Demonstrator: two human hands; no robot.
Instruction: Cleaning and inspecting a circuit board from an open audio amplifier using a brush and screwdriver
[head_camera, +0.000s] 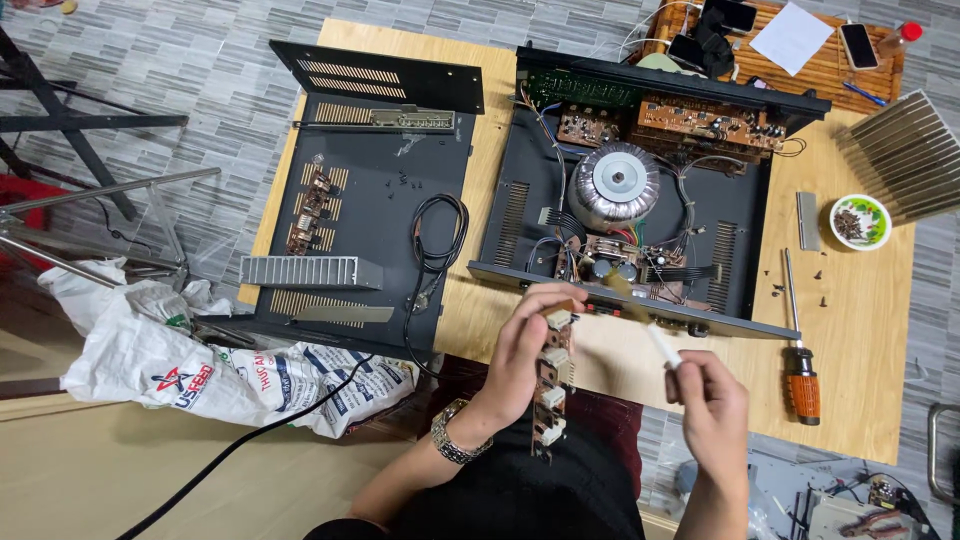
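Note:
My left hand grips a narrow circuit board with several square white-and-brown parts, held upright over my lap. My right hand holds a small brush by its white handle, the bristles angled up toward the board's top end. Just beyond both hands lies an open black amplifier chassis on a low wooden table, with a round silver transformer in the middle and brown circuit boards along the back.
The removed black cover lies left of the chassis with a finned heat sink and a coiled black cable. An orange-handled screwdriver, a bowl of screws and a large heat sink sit right. A white sack lies on the floor.

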